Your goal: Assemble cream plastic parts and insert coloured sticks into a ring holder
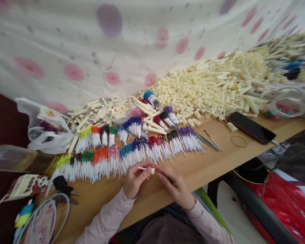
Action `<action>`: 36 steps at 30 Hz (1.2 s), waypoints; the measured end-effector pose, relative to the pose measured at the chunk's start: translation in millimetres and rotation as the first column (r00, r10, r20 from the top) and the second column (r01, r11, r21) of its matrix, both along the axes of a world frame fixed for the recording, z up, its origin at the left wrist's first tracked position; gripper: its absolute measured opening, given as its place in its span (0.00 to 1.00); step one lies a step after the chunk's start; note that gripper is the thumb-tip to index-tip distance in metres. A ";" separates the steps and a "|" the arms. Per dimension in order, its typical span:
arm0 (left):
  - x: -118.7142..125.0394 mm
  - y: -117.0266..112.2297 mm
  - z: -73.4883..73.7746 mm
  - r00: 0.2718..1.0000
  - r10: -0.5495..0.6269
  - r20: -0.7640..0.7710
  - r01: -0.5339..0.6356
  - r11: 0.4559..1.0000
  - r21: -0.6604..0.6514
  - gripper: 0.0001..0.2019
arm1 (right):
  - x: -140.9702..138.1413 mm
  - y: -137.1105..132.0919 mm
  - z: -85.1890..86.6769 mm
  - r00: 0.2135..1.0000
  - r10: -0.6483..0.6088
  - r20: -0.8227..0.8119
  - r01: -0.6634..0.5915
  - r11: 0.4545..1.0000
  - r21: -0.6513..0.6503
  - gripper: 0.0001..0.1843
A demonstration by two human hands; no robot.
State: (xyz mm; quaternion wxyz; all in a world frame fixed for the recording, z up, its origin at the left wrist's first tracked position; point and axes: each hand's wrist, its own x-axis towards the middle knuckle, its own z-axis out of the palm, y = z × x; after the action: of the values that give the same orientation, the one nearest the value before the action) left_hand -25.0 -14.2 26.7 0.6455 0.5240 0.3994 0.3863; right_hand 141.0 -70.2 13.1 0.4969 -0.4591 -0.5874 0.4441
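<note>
Work sits at the near edge of the bench [213,162], just in front of us; our left hand [134,181] has its grip pinching a small cream stick [145,168] between thumb and fingers, held level just above the wood; our right hand [175,186] meets it from the other side with fingertips at the stick's thicker end, though we cannot tell whether that grip is pressed onto the end or only touching it. Just beyond the knuckles lie rows of colour-tipped brushes [132,156], white stems fanned toward us and sorted by tip colour; behind them a big pile of cream pieces [218,84] spreads along the spotted cloth [66,44]; a phone [251,128] and a rubber band [239,141] lie to the right, well apart from the hands.

We judge the main risk to be a slip; the stick is thin, smooth-looking and held only by fingertips, so an uneven squeeze could flick it over the bench edge into our lap or in among the rows. Those rows lie very near the left knuckles; a careless sweep of wrist or sleeve could scatter the sorted colours. Pressing on the thick end off-line could bend or jam the stick.
</note>
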 end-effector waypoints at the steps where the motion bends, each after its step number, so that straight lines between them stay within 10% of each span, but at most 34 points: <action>1: 0.4 -0.1 0.8 0.999 0.033 0.027 -0.032 0.999 -0.034 0.12 | -0.9 -0.7 0.1 1.000 0.005 -0.020 -0.005 1.000 -0.024 0.18; 12: 5.7 -1.7 4.1 0.996 -0.090 -0.001 0.086 0.965 -0.249 0.19 | 0.9 -5.7 1.0 0.955 0.228 -0.188 -0.253 0.960 -0.122 0.27; 29: 7.7 -3.4 11.0 0.990 -0.138 -0.015 0.128 0.952 -0.278 0.18 | -1.8 -6.3 4.8 0.974 0.095 -0.204 -0.131 0.977 -0.170 0.21; 36: 5.5 -6.8 7.8 0.996 -0.066 -0.059 0.062 0.996 -0.071 0.15 | -0.8 -5.9 4.0 0.997 0.012 -0.083 -0.029 0.979 -0.202 0.19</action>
State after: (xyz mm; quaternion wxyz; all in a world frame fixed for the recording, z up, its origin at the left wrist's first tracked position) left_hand -19.5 -20.9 34.5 0.6628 0.5255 0.4152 0.3350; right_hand 140.2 -76.1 17.0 0.4661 -0.4830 -0.5230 0.5252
